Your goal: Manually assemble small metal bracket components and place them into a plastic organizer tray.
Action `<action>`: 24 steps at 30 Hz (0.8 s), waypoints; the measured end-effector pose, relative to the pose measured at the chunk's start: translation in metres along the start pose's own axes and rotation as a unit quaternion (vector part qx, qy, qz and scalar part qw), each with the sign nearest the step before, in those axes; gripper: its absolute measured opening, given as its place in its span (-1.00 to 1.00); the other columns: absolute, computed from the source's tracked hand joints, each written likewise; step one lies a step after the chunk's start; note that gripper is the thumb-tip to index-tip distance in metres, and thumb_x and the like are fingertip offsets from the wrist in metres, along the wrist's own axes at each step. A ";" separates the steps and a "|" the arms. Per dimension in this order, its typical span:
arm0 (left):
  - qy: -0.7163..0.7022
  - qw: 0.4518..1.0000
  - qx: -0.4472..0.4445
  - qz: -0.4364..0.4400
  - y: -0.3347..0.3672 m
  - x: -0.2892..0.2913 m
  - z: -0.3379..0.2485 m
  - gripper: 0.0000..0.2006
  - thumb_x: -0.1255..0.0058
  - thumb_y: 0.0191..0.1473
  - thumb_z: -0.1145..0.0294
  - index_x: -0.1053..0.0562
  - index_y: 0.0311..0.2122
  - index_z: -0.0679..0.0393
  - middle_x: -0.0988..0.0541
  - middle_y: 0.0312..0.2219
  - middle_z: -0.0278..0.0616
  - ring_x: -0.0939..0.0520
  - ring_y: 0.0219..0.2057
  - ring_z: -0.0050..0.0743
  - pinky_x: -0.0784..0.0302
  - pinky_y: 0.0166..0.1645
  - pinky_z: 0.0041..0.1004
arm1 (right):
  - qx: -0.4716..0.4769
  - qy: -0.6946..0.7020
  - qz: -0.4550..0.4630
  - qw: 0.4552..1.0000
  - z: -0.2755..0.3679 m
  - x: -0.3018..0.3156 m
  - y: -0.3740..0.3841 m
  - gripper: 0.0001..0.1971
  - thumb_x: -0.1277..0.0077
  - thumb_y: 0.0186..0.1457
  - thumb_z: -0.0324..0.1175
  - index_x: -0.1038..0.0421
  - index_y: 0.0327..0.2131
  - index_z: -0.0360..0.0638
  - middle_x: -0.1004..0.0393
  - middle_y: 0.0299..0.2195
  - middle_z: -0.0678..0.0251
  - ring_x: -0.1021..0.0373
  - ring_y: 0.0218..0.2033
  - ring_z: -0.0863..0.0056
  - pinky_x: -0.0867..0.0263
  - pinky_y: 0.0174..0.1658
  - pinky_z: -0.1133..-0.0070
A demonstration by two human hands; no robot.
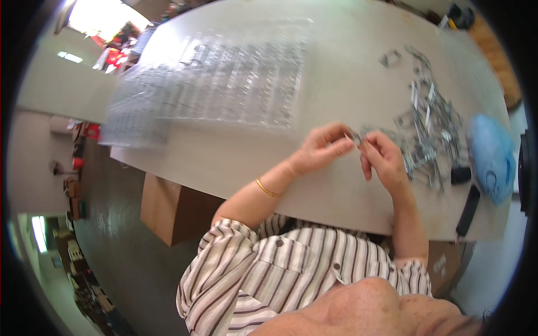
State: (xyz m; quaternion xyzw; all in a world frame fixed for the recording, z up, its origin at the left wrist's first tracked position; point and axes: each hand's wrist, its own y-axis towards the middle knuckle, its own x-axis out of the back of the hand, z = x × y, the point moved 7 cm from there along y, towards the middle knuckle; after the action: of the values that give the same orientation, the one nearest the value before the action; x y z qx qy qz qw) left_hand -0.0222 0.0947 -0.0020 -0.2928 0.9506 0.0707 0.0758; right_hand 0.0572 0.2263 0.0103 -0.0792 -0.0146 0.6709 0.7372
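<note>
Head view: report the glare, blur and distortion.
Head view: bright opening at upper left blown out to white; clear tray streaked with glare; heaped metal parts and held metal piece blurred; table bowed along its far edge; picture corners fall to black.

Metal pc [356, 138] mostly hid by L hand [324, 150] & R hand [384, 158], exact shape unclear; clear tray [300, 78] contents blurred; carton [159, 207] partly hid by tabletop [342, 56]

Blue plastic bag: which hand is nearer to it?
Right. The right hand is left of the blue plastic bag, with metal parts between them; the left hand is farther left.
</note>
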 end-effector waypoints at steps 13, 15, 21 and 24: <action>-0.048 0.997 0.065 0.021 0.005 0.000 0.013 -0.55 0.16 0.35 0.04 -0.47 -0.05 0.30 -0.39 -0.58 -0.40 -0.38 -0.52 -0.64 -0.20 -0.44 -0.58 | 0.055 0.030 -0.092 0.994 0.000 0.021 -0.007 -0.87 0.03 0.33 -0.34 -0.41 -0.21 -0.19 -0.50 -0.39 0.38 -0.41 -0.50 0.71 -0.32 -0.49 0.71; -0.053 0.995 0.081 0.031 0.003 -0.003 0.014 -0.55 0.16 0.34 0.03 -0.47 -0.05 0.29 -0.38 -0.59 -0.39 -0.38 -0.53 -0.63 -0.20 -0.44 -0.58 | 0.097 0.052 -0.070 0.991 0.004 0.019 -0.007 -0.86 0.02 0.33 -0.34 -0.41 -0.17 -0.19 -0.50 -0.21 0.32 -0.47 -0.37 0.66 -0.39 -0.40 0.68; -0.022 0.994 0.103 0.035 0.003 -0.004 0.013 -0.58 0.12 0.31 -0.05 -0.43 -0.27 0.18 -0.42 -0.58 -0.37 -0.38 -0.53 -0.66 -0.21 -0.45 -0.58 | 0.127 0.065 -0.013 0.990 0.002 0.011 -0.006 -0.89 -0.02 0.29 -0.42 -0.43 -0.16 -0.21 -0.44 -0.08 0.26 -0.49 -0.30 0.63 -0.44 -0.31 0.66; -0.003 0.993 0.109 0.038 0.003 -0.003 0.011 -0.57 0.11 0.30 -0.08 -0.39 -0.34 0.13 -0.43 -0.58 -0.35 -0.38 -0.53 -0.66 -0.21 -0.44 -0.59 | 0.130 0.033 -0.016 0.991 0.005 0.009 -0.005 -0.91 -0.02 0.28 -0.43 -0.44 -0.19 -0.22 -0.44 -0.08 0.28 -0.48 -0.29 0.64 -0.44 -0.28 0.67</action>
State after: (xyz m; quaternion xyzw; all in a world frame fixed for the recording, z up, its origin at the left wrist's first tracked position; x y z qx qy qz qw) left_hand -0.0200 0.1011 -0.0119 -0.2467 0.9627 -0.0295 0.1068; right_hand 0.0627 0.2356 0.0153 -0.0048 0.0961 0.6518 0.7522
